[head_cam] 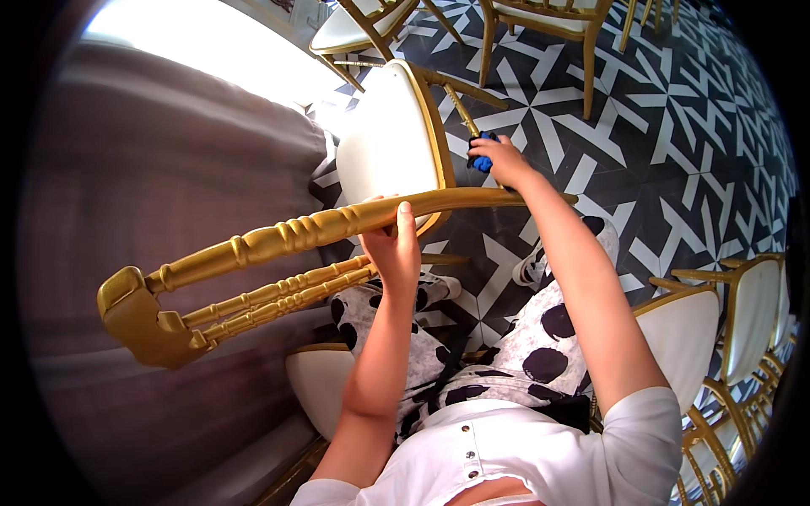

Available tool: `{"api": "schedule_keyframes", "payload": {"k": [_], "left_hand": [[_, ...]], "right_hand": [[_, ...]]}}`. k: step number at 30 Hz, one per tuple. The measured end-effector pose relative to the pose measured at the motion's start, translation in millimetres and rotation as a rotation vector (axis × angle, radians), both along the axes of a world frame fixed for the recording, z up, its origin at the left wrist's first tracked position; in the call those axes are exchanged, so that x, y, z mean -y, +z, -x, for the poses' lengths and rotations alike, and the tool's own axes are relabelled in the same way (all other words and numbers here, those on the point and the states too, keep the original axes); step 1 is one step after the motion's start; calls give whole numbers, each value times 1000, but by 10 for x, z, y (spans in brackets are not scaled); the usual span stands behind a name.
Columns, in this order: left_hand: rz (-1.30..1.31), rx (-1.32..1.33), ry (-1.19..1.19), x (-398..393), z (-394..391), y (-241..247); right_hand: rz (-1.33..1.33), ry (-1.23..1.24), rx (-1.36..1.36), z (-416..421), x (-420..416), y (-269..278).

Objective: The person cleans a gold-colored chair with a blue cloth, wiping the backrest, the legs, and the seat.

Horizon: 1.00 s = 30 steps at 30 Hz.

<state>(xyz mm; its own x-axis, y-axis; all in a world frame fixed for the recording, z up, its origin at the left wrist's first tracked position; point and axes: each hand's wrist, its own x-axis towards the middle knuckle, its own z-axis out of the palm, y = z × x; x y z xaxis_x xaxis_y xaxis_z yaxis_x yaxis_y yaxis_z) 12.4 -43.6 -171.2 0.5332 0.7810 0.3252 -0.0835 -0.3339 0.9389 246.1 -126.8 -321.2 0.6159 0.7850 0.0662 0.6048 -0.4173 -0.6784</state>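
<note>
A gold chair (pixel 304 233) with a turned-spindle back and a white padded seat (pixel 392 139) lies tilted before me, its back pointing left. My left hand (pixel 393 243) grips the back post near the seat, the thumb on top. My right hand (pixel 503 161) presses a bunched blue and black cloth (pixel 482 163) around a thin gold stretcher rail (pixel 462 109) between the chair's legs. The fingertips are partly hidden by the cloth.
A greyish-pink curtain (pixel 177 171) hangs at the left beside a bright window (pixel 215 44). More gold chairs stand at the top (pixel 544 19) and the right (pixel 753 316). A white seat (pixel 323 379) shows beneath me. The floor (pixel 633 152) has black and white patterned tiles.
</note>
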Motion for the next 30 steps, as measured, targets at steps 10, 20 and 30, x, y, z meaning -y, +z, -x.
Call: {"api": "schedule_keyframes", "payload": {"k": [10, 20, 30], "left_hand": [[-13, -14, 41, 82, -20, 105], [-102, -42, 241, 85, -31, -68], [-135, -75, 212, 83, 2, -129]], "right_hand": [[-277, 117, -388, 108, 424, -127], [-178, -104, -307, 683, 557, 94], [-160, -95, 17, 260, -101, -29]]}}
